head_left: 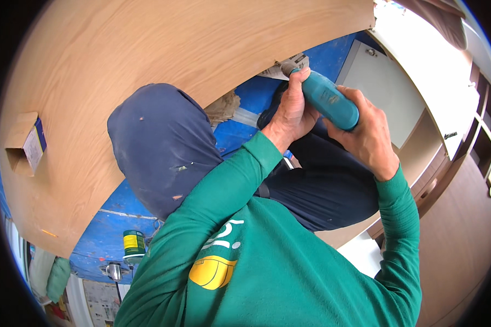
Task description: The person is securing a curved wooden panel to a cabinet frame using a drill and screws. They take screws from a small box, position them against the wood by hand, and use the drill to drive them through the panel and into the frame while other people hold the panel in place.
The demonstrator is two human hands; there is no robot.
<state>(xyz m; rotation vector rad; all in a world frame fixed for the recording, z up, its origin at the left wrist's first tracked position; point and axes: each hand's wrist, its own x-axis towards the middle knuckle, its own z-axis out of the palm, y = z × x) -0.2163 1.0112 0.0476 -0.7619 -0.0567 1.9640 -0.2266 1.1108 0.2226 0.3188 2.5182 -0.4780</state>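
Observation:
A teal power drill (328, 99) is held between my two hands, its grey chuck end against or very near the edge of a large wood-grain panel (202, 38). My left hand (293, 109) is closed round the front of the drill, thumb along its side, close behind the chuck. My right hand (365, 128) grips the rear, with fingers wrapped about the back of the body and the handle. Any bit at the tip is too small or hidden to make out. My bent left knee, in dark trousers, covers part of the panel.
An open cardboard box (24, 143) and a pencil (49, 233) lie on the panel at left. A green and yellow can (133, 242) and a metal cup (113, 271) stand on the blue surface. White cabinet panels (384, 90) are at right, with brown boards (458, 240) below.

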